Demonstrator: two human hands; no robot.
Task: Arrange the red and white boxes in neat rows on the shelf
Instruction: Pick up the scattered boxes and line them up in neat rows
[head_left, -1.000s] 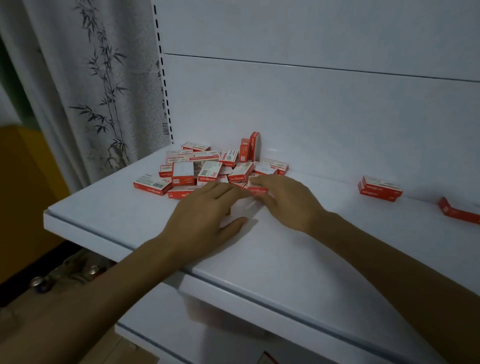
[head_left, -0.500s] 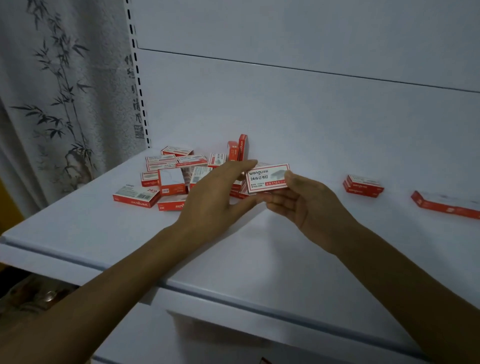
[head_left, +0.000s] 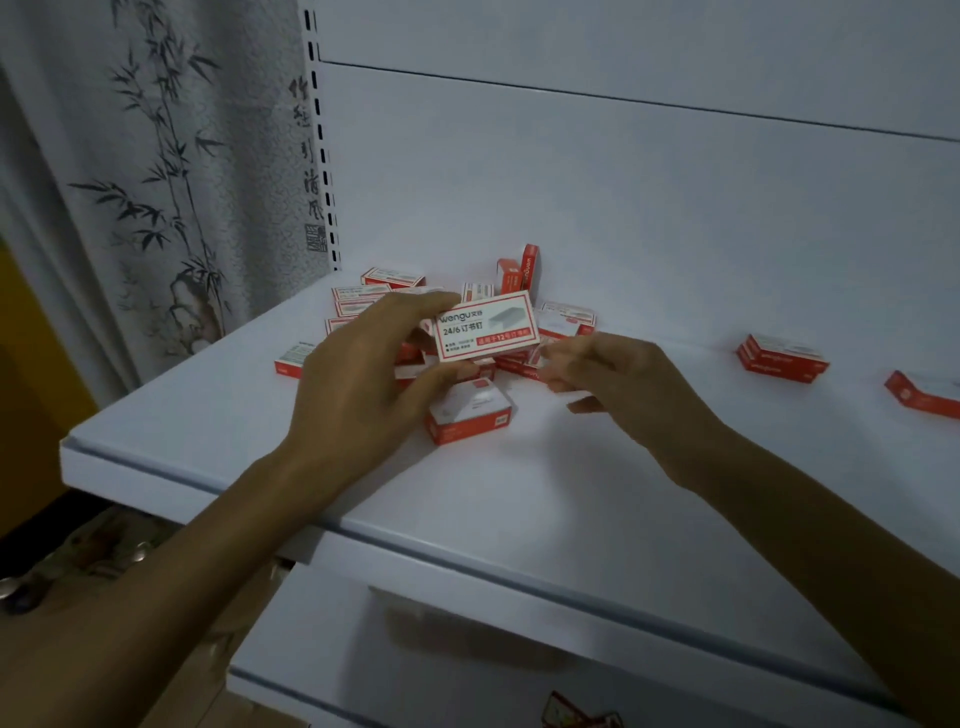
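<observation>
1. Pale curtain (head_left: 156, 182) printed with ink bamboo hangs down the left of the frame, beside a slotted upright (head_left: 323, 156) at the back corner of the white shelving.
2. White shelf (head_left: 519, 493) runs across the middle of the frame, its front lip slanting from centre left down to lower right.
3. Left of centre, toward the back, a loose pile of boxes (head_left: 387, 278) lies jumbled, red and white. Most lie flat, with two upright boxes (head_left: 519, 273) standing on end at its rear.
4. Left hand (head_left: 358, 384) hangs over the pile and pinches the held box (head_left: 485, 325), fingers along its upper left edge and thumb under its lower edge. The printed white face tilts toward me, clear of the shelf.
5. Just below it in the frame, a single box (head_left: 470, 410) lies flat on the shelf, nearest the front.
6. Right hand (head_left: 623, 384) hovers right of centre, fingers loosely curled and holding nothing. Its blurred fingertips sit just beside the held box's lower right corner, and I cannot tell if they touch.
7. Further right, near the back wall, a stacked pair (head_left: 779, 358) of boxes rests, and a last box (head_left: 919, 397) lies at the right edge.
</observation>
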